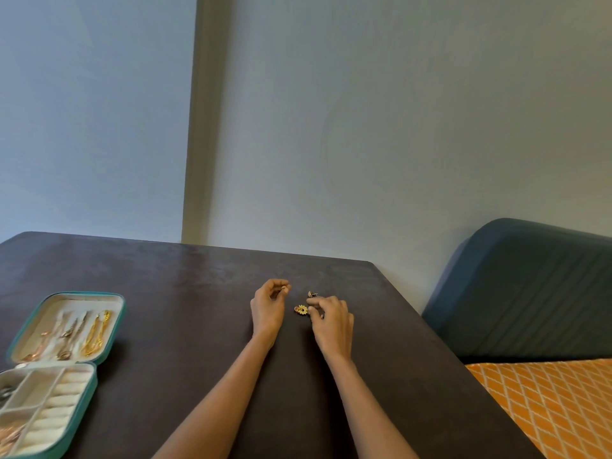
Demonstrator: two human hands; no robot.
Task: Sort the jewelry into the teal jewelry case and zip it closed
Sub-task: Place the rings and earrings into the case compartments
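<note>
A: Your left hand is raised just off the dark table, fingers curled, thumb and forefinger pinching a small gold piece at their tips. What the piece is cannot be made out at this size.

B: And your right hand?

A: It rests low over the table just beside the left, fingers bent downward. Its fingertips touch or nearly touch a round gold earring with a toothed rim that lies flat on the table. Whether they actually pinch it cannot be told. A second small gold piece sits on the table just past those fingertips.

B: Where is your case?

A: The teal jewelry case lies open at the table's left edge, well apart from both of your hands. Its lid half lies farther from you, cream-lined, with a yellow gold chain and several paler chains laid lengthwise in it. The near half has cream ring rolls and small square compartments; one at the lower left holds rose-coloured pieces, partly cut off by the frame.

B: Anything else around you?

A: A dark blue cushion back and an orange diamond-patterned cover to the right of the table, and a pale wall behind it.
</note>
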